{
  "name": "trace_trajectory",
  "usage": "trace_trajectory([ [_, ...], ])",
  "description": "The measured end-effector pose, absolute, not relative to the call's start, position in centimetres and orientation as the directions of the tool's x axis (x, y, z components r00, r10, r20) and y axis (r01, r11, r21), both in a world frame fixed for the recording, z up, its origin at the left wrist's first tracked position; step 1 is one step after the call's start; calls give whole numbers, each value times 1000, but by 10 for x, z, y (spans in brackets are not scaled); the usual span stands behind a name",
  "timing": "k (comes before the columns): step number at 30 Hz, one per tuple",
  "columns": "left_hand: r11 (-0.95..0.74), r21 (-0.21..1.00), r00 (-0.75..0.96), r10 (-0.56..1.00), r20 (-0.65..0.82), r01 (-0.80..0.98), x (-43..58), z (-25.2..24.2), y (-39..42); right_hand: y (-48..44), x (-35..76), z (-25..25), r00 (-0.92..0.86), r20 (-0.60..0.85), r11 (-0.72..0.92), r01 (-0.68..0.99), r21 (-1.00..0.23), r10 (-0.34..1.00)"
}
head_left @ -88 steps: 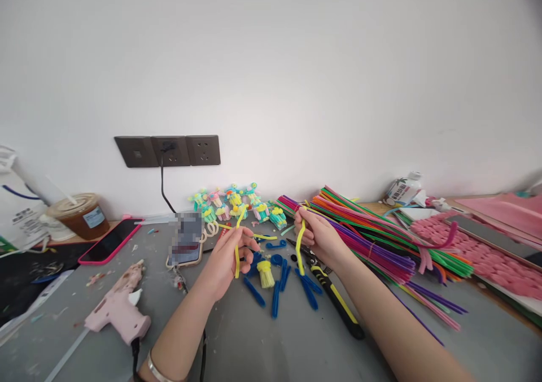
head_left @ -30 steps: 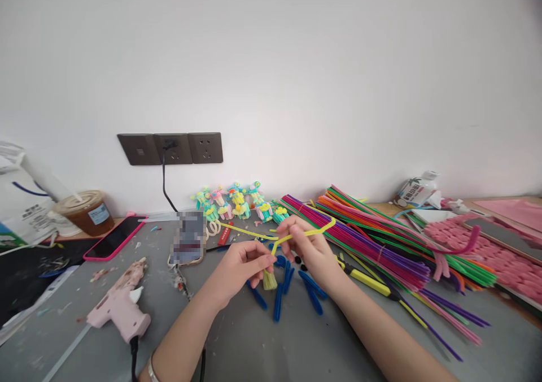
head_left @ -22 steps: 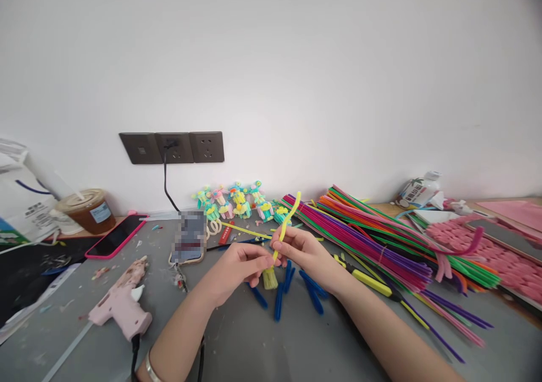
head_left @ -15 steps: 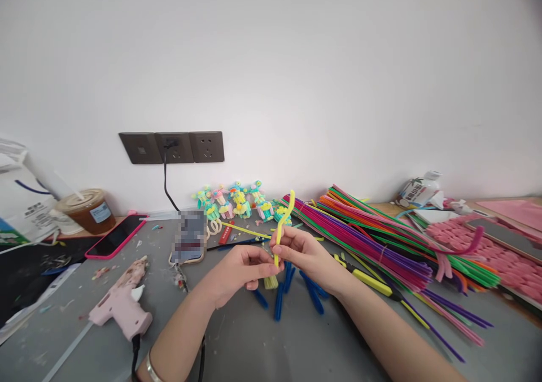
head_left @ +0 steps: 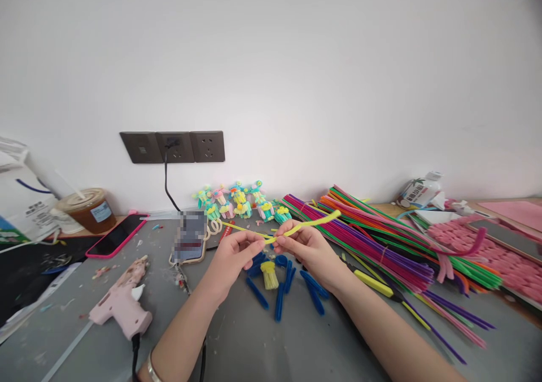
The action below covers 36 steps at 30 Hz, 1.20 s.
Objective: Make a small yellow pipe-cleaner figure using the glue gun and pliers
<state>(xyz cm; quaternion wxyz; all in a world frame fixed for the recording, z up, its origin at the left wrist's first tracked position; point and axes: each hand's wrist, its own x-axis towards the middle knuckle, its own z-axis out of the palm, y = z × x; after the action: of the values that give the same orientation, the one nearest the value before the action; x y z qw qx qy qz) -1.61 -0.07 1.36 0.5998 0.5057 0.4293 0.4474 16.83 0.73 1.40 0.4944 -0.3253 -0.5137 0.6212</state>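
Between the fingertips of both hands runs a yellow pipe cleaner (head_left: 318,221), its longer free part slanting up to the right. My left hand (head_left: 237,255) pinches it near its left end, and my right hand (head_left: 307,252) pinches it close beside. Below them on the table lies a small yellow bundle of pipe cleaner pieces (head_left: 270,276), bound at its top. Several short blue pipe cleaner pieces (head_left: 279,302) are scattered around that bundle. Behind the hands, a row of small pastel pipe cleaner figures (head_left: 239,198) stands by the wall.
A pink glue gun (head_left: 122,300) lies at left, its cord running forward. Near it are a phone (head_left: 189,238), a pink-cased phone (head_left: 116,236) and a drink cup (head_left: 91,209). At right are bundled coloured pipe cleaners (head_left: 359,243), yellow-handled pliers (head_left: 372,283) and a white bottle (head_left: 419,190).
The yellow pipe cleaner has swung from nearly upright to slanting rightward. Both hands have risen slightly and the left has shifted left, uncovering the yellow bundle and more blue pieces.
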Motion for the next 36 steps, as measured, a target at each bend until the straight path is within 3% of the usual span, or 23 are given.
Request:
trace_trajectory([
  [5,27,984,138,990,-3,-176,-17,11,1,5,167,14,-346,66,-33,-274,-961,936],
  [17,-72,991,221,970,95,-112,-14,19,-4,5,166,18,-338,-23,-186,-459,-869,941],
  [24,-197,980,391,900,195,-36,-13,26,-9,3,167,16,-390,-26,-213,-445,-870,921],
  [27,-144,988,337,928,156,-63,-12,25,-8,4,166,16,-326,20,-133,-441,-887,945],
  [33,143,949,192,977,-91,-280,-10,19,-4,6,163,13,-102,275,240,-268,-933,956],
  [36,171,935,190,975,-115,-311,-9,18,-3,6,161,11,-85,325,300,-226,-927,942],
])
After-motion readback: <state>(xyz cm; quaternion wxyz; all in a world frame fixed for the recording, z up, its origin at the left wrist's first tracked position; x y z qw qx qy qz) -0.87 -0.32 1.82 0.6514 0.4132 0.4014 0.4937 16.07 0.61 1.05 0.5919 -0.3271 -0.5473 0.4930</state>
